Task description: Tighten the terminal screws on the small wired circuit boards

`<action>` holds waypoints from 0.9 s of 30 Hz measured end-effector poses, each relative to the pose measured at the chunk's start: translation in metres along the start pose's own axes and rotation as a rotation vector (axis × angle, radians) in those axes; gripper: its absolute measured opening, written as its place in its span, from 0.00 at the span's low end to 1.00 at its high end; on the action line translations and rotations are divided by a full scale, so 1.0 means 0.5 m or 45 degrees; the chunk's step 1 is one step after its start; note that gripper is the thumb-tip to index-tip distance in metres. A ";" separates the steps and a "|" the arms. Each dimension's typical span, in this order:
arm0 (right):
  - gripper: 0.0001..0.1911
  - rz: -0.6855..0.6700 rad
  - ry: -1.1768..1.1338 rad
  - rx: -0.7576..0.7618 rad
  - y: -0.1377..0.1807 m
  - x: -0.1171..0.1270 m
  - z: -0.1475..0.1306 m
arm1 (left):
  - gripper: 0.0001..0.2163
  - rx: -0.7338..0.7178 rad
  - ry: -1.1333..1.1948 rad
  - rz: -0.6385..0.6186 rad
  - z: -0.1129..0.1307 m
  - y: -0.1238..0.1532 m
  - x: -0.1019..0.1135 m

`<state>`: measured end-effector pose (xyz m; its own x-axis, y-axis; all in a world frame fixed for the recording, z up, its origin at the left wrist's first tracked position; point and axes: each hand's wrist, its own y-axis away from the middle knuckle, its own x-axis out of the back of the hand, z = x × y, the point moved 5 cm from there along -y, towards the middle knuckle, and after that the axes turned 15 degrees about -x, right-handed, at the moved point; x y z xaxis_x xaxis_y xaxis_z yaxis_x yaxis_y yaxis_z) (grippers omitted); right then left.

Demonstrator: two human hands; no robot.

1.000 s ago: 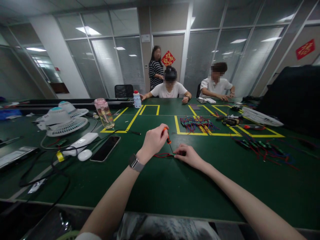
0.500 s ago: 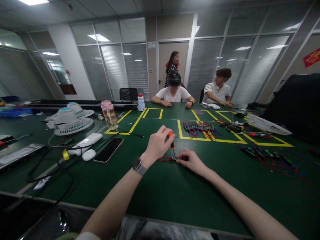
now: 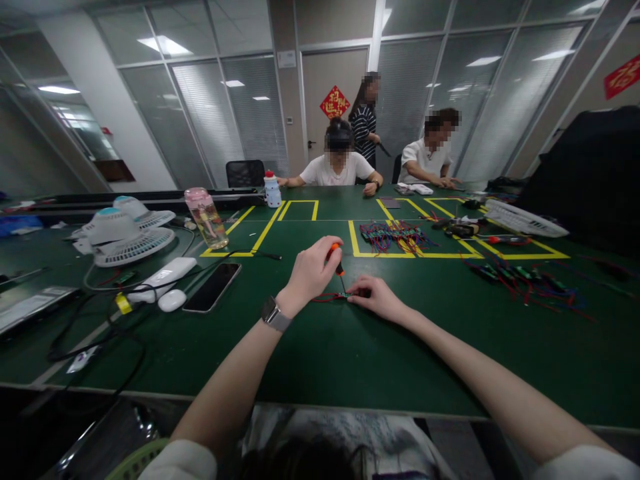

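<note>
on the smooth green table [image 3: 400, 387], a small circuit board [image 3: 344, 295] trails thin red wires [image 3: 324, 298] toward nine o'clock. at its ten o'clock the arched left hand [image 3: 314, 268] pinches a slim screwdriver [image 3: 340, 269], shaft slanting down to the board; the right hand [image 3: 379, 299], low at three o'clock, pinches the board's edge.

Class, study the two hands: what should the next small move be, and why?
Probably a slight turn of the screwdriver: the left hand grips it, tip down at the small circuit board, whose end the right hand holds.
</note>
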<state>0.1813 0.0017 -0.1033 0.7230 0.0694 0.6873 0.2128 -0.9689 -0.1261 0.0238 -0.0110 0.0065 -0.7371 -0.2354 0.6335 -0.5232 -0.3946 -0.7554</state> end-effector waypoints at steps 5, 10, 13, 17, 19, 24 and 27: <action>0.07 0.025 -0.011 0.016 0.002 0.001 -0.001 | 0.10 0.065 -0.087 0.000 -0.014 -0.001 0.003; 0.06 0.056 -0.012 0.012 0.003 -0.001 0.000 | 0.11 0.045 -0.082 0.059 -0.015 -0.002 0.009; 0.07 0.063 -0.022 0.010 0.003 -0.001 0.001 | 0.11 0.027 -0.020 0.057 -0.014 -0.004 0.010; 0.07 0.051 -0.016 0.008 0.001 -0.001 0.002 | 0.11 0.089 -0.061 0.046 -0.025 -0.002 0.011; 0.07 0.051 -0.011 0.000 0.000 0.000 0.004 | 0.12 0.101 -0.069 0.060 -0.029 -0.001 0.011; 0.08 0.047 0.005 0.013 0.000 0.000 0.004 | 0.14 0.070 0.086 0.116 -0.030 0.000 0.001; 0.07 0.050 0.026 0.020 0.000 0.001 0.003 | 0.15 0.172 0.220 0.133 -0.040 0.003 -0.008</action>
<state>0.1825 0.0022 -0.1040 0.7174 0.0266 0.6961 0.1953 -0.9669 -0.1644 0.0173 0.0072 -0.0005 -0.8524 -0.1299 0.5064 -0.3872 -0.4941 -0.7784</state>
